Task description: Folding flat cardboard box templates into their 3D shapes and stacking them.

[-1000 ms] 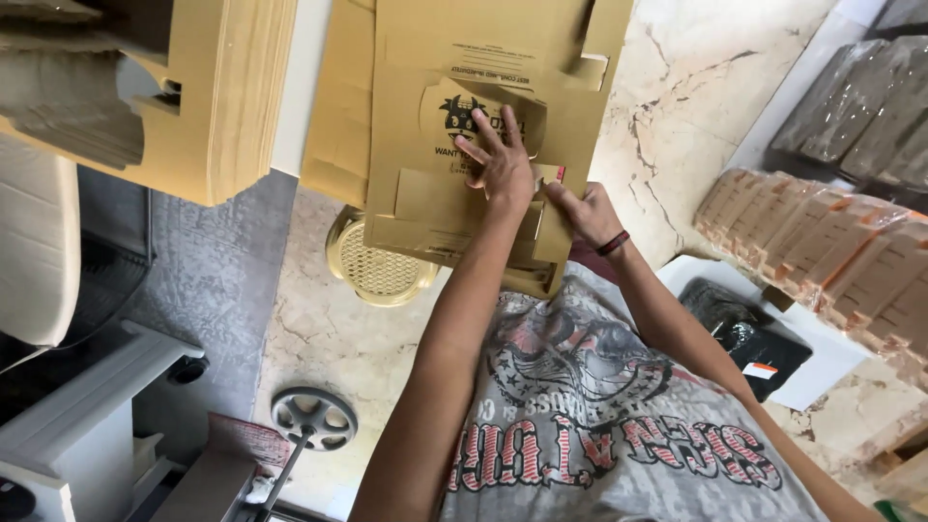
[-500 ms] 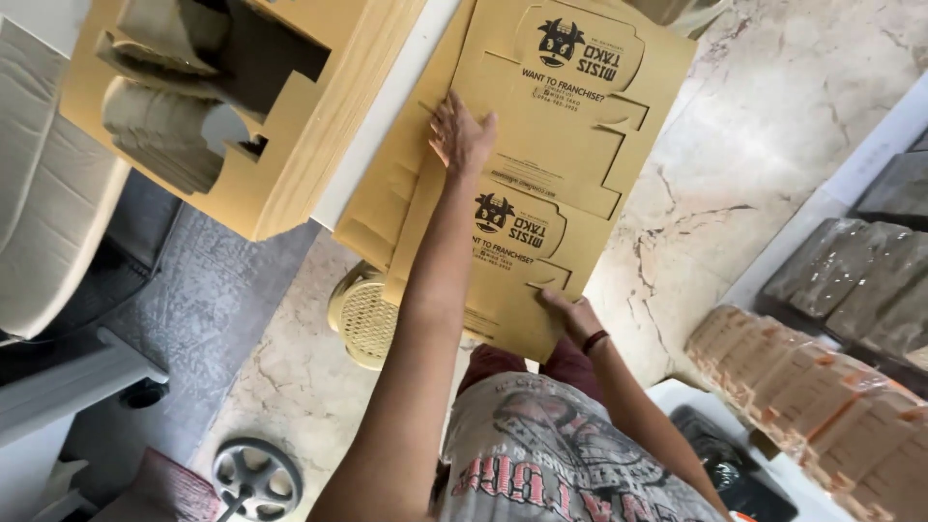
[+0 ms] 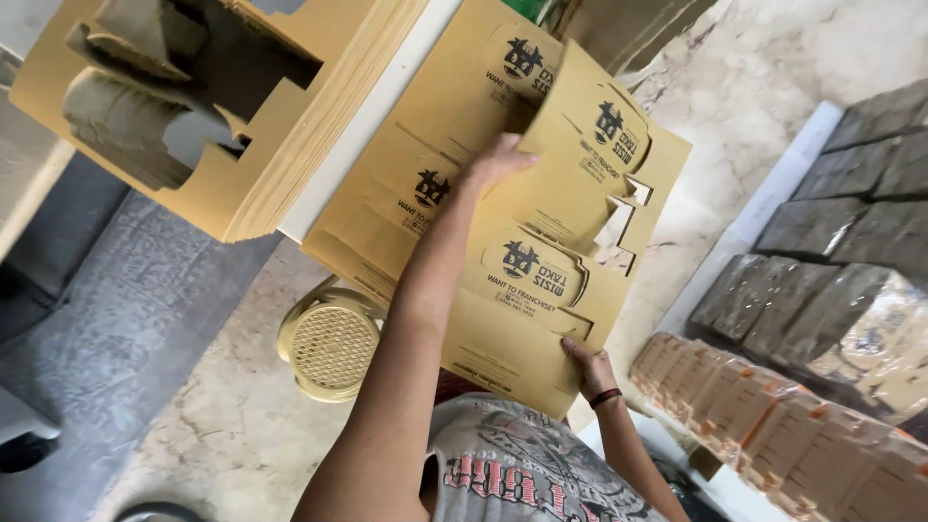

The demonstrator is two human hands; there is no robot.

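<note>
Cardboard sheet [image 3: 570, 242] pinched between left hand [image 3: 498, 159] at top and right hand [image 3: 592, 367] gripping bottom edge.

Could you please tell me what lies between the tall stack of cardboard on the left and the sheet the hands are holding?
In the head view, a white table edge runs between the tall stack and the held sheet.

Packaging workshop: stacked die-cut cardboard blanks [image 3: 242, 106] everywhere.

Peeled the top flat brown die-cut cardboard sheet [image 3: 580, 222] up off the stack of printed brown cardboard sheets [image 3: 425, 184], left hand [image 3: 495, 162] now tucked under its edge, right hand [image 3: 592, 369] gripping lower corner.
</note>
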